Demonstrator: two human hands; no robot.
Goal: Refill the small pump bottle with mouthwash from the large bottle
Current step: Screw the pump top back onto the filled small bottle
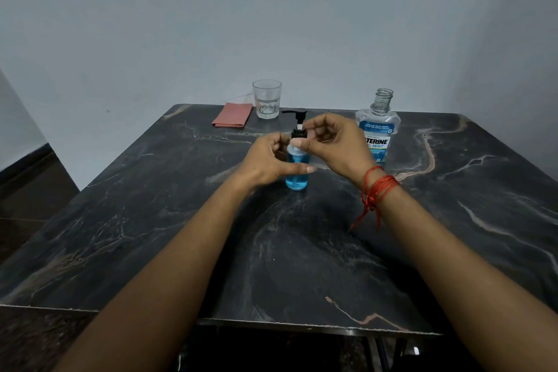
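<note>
Standing upright near the middle of the dark marbled counter [302, 251] is the small pump bottle [296, 178], clear plastic and filled most of the way with blue liquid. Both hands are on it. The left hand [268, 161] wraps round the bottle's body from the left, its thumb stretched across the front of the bottle and its fingers curled behind the shoulder. The right hand [335, 142] comes in from the other side and pinches the black pump [298, 122] at its collar, thumb in front and fingertips round the back; the spout points to the left, above the left hand. The pump sits on the bottle's neck, though from here I cannot tell whether it is screwed tight or loose.

Behind the right hand, and partly hidden by it, stands the large Listerine bottle [379, 133], upright with its cap off and its threaded neck bare. At the far edge of the counter sits a clear glass tumbler [267, 99], and just to its left lies a folded pink cloth [232, 118]. A red thread [377, 187] is wound several times round the right wrist, its ends hanging loose. A plain grey wall [271, 24] rises behind the counter.
</note>
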